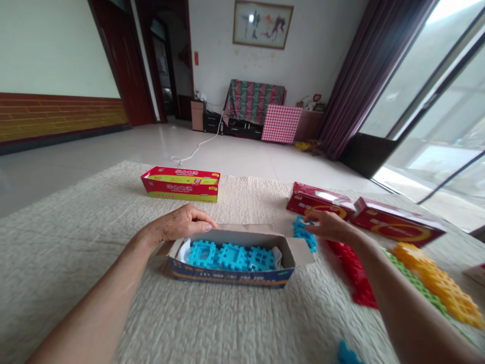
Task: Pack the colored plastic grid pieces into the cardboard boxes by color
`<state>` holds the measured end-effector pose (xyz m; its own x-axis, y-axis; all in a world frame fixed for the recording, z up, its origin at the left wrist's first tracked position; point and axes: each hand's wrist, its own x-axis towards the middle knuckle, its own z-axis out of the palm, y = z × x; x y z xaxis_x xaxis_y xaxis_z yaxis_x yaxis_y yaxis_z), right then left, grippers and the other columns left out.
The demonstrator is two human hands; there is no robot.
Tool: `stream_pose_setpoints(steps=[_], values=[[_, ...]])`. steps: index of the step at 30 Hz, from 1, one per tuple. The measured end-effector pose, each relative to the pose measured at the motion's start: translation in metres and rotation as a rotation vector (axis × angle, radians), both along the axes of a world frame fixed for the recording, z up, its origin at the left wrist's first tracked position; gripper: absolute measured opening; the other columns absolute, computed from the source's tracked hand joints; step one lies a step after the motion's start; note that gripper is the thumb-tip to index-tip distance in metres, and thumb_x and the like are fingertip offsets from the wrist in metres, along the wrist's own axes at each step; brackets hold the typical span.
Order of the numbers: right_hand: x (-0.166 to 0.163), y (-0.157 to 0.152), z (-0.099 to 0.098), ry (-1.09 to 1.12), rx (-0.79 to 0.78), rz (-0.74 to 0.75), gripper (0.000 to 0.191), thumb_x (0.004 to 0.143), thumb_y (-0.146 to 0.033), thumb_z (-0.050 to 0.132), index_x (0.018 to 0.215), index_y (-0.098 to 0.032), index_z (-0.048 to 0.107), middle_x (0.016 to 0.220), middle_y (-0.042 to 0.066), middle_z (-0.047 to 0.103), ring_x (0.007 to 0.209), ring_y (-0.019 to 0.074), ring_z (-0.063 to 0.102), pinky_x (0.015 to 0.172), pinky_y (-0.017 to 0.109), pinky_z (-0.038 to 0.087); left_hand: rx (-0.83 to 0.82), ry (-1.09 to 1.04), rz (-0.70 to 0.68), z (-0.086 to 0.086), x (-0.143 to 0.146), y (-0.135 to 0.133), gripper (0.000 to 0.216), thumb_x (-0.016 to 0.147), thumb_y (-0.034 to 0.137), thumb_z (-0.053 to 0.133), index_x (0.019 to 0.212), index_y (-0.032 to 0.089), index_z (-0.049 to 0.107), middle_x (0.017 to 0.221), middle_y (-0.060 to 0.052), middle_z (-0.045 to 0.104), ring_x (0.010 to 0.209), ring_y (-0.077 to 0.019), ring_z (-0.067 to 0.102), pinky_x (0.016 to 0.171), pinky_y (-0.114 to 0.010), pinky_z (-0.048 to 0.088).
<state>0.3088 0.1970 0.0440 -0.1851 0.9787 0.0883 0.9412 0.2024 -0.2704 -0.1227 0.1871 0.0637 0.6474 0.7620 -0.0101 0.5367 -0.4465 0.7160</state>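
An open blue cardboard box (pixel 231 277) lies on the beige mat in front of me, with several light-blue interlocking plastic tiles (pixel 231 256) inside it. My left hand (pixel 182 225) rests on the box's far left rim, fingers curled over the edge. My right hand (pixel 329 226) is to the right of the box, fingers closed on a small stack of blue tiles (pixel 303 233) that sits on the mat.
A row of red tiles (pixel 354 275), green tiles (pixel 413 280) and orange tiles (pixel 439 283) lies at right. Two red boxes (pixel 320 199) (pixel 396 222) lie behind them, and a red-yellow box (pixel 182 184) farther back left. One blue piece (pixel 346 354) is near the bottom edge.
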Motion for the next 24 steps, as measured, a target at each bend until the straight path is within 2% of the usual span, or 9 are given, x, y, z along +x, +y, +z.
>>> stream_pose_setpoints(steps=[3,4,6,8,11,14,18,20,24], values=[[-0.018,-0.022,0.024,0.003,0.159,-0.042,0.021,0.069,-0.029,0.059,0.087,-0.022,0.068,0.085,0.007,0.071,0.072,0.023,0.065,0.069,0.039,0.051,-0.001,-0.009,0.01,0.0,0.001,0.0,0.028,0.081,0.03,0.054,0.097,0.017,0.074,0.098,-0.005,0.074,0.092,-0.0206,0.065,0.083,-0.029,0.047],[-0.029,-0.033,0.033,0.035,0.214,-0.01,0.023,0.07,-0.03,0.059,0.09,-0.022,0.067,0.09,0.007,0.071,0.076,0.0229,0.065,0.072,0.039,0.051,0.001,-0.01,0.011,0.0,0.001,0.0,0.028,0.081,0.03,0.054,0.097,0.017,0.074,0.098,-0.005,0.074,0.091,-0.0205,0.065,0.083,-0.029,0.047],[-0.056,-0.056,0.05,0.138,0.249,0.137,0.025,0.075,-0.031,0.059,0.098,-0.024,0.065,0.102,0.005,0.069,0.09,0.0219,0.065,0.081,0.037,0.05,0.008,-0.009,0.009,0.0,0.001,0.0,0.028,0.081,0.029,0.055,0.097,0.017,0.074,0.098,-0.005,0.074,0.091,-0.0203,0.066,0.083,-0.029,0.047],[-0.086,-0.078,0.061,0.195,0.235,0.265,0.02,0.075,-0.029,0.062,0.095,-0.025,0.064,0.11,0.004,0.067,0.097,0.0208,0.063,0.086,0.036,0.049,0.014,-0.012,0.01,0.0,0.001,0.0,0.028,0.081,0.029,0.055,0.097,0.016,0.074,0.098,-0.005,0.074,0.091,-0.0203,0.066,0.082,-0.029,0.047],[-0.118,-0.099,0.06,0.209,0.15,0.371,0.019,0.075,-0.022,0.062,0.094,-0.023,0.062,0.11,0.004,0.065,0.096,0.0186,0.062,0.085,0.034,0.049,0.021,-0.02,0.006,-0.001,0.001,0.0,0.028,0.08,0.028,0.055,0.096,0.016,0.074,0.097,-0.006,0.074,0.091,-0.0204,0.066,0.082,-0.029,0.047],[-0.129,-0.105,0.051,0.177,0.092,0.391,0.02,0.074,-0.018,0.063,0.094,-0.021,0.061,0.105,0.004,0.065,0.091,0.0176,0.061,0.083,0.034,0.048,0.024,-0.02,-0.007,-0.001,0.001,0.001,0.028,0.08,0.027,0.054,0.096,0.015,0.074,0.096,-0.006,0.074,0.091,-0.0205,0.066,0.083,-0.029,0.047],[-0.128,-0.104,0.044,0.144,0.059,0.397,0.021,0.074,-0.018,0.063,0.094,-0.021,0.061,0.103,0.004,0.065,0.09,0.018,0.059,0.083,0.035,0.047,0.015,-0.015,0.002,-0.002,0.0,0.002,0.027,0.081,0.027,0.055,0.097,0.016,0.074,0.098,-0.005,0.074,0.092,-0.0205,0.066,0.083,-0.028,0.047],[-0.126,-0.105,0.045,0.149,0.065,0.399,0.023,0.074,-0.02,0.064,0.096,-0.022,0.06,0.109,0.005,0.063,0.094,0.0184,0.059,0.084,0.034,0.047,0.01,-0.011,0.001,-0.003,-0.001,0.002,0.027,0.081,0.028,0.055,0.097,0.017,0.074,0.1,-0.005,0.074,0.093,-0.0203,0.066,0.083,-0.028,0.047],[-0.112,-0.103,0.053,0.153,0.155,0.35,0.022,0.076,-0.025,0.063,0.098,-0.022,0.06,0.118,0.006,0.061,0.1,0.0195,0.06,0.086,0.034,0.047,0.012,-0.002,0.009,-0.003,0.0,0.002,0.027,0.082,0.029,0.055,0.098,0.017,0.074,0.101,-0.004,0.074,0.094,-0.0204,0.066,0.085,-0.028,0.047]])
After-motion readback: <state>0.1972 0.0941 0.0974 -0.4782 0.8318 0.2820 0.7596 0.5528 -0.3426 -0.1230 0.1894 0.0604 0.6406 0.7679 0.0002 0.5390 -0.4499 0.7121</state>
